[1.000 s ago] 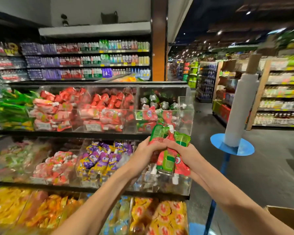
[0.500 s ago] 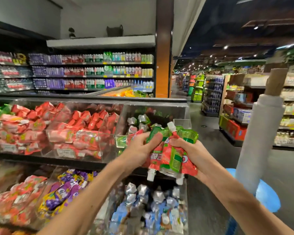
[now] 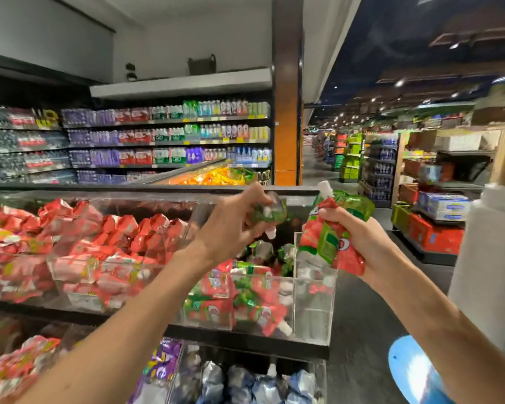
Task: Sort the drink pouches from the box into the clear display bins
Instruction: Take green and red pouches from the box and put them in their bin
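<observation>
In the left hand (image 3: 231,228), pinching one drink pouch (image 3: 270,212) above the end clear bin (image 3: 312,304), apparently for dropping among matching pouches (image 3: 216,312). In the right hand (image 3: 362,240), clutching a spare bunch (image 3: 330,237) beside that bin, ready for feeding.

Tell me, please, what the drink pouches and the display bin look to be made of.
The pouches: flexible glossy plastic or foil laminate, probably; they crumple in the right hand and catch glints. The bin: clear rigid plastic, likely acrylic; contents show through its walls.
</observation>
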